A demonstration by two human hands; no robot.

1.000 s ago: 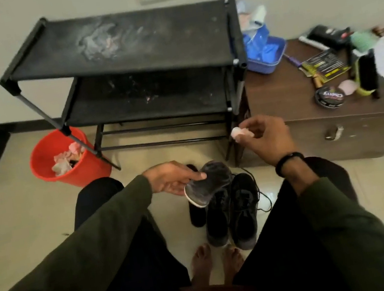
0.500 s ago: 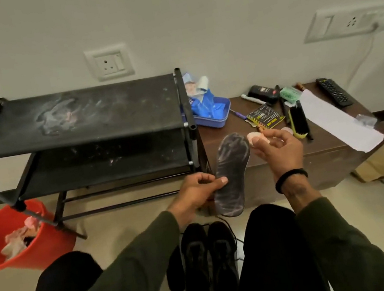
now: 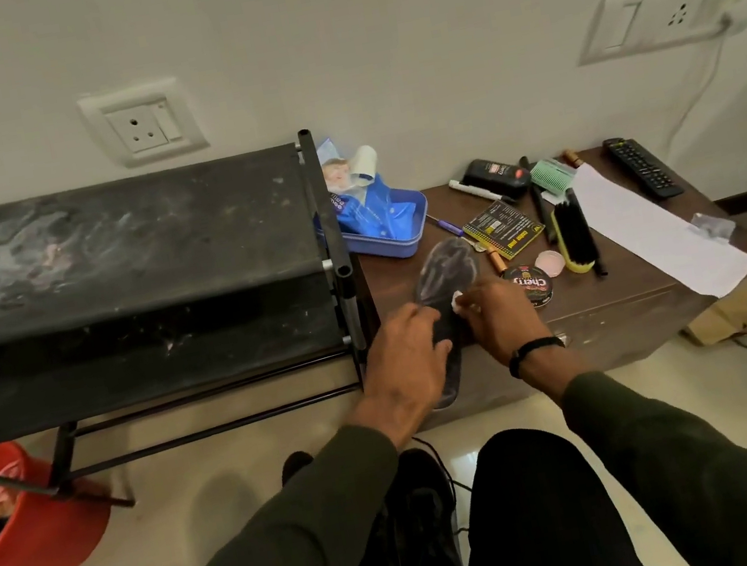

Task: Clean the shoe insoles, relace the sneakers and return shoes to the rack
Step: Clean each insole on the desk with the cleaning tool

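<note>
A dark grey insole [image 3: 446,270] lies across the front edge of the low brown table [image 3: 615,305], its heel end hanging over the edge. My left hand [image 3: 403,352] holds the insole's lower half, thumb curled round its right edge. My right hand [image 3: 500,318] pinches a small white wipe [image 3: 603,278] and presses it on the insole's middle. Two black sneakers [image 3: 426,538] with loose laces stand on the floor between my knees. The black two-shelf shoe rack [image 3: 106,250] stands at the left with nothing on its dusty shelves.
On the table: a blue tray with wipe packets [image 3: 380,221], a polish tin [image 3: 529,287], a black brush [image 3: 574,232], a comb, a marker, a remote [image 3: 640,166] and white paper [image 3: 652,233]. A red bucket [image 3: 19,520] with rags stands under the rack's left end. Cardboard lies at the right.
The insole went from being held up in the air to lying on the table's front edge. My right hand came down with the wipe onto it. The view swung right.
</note>
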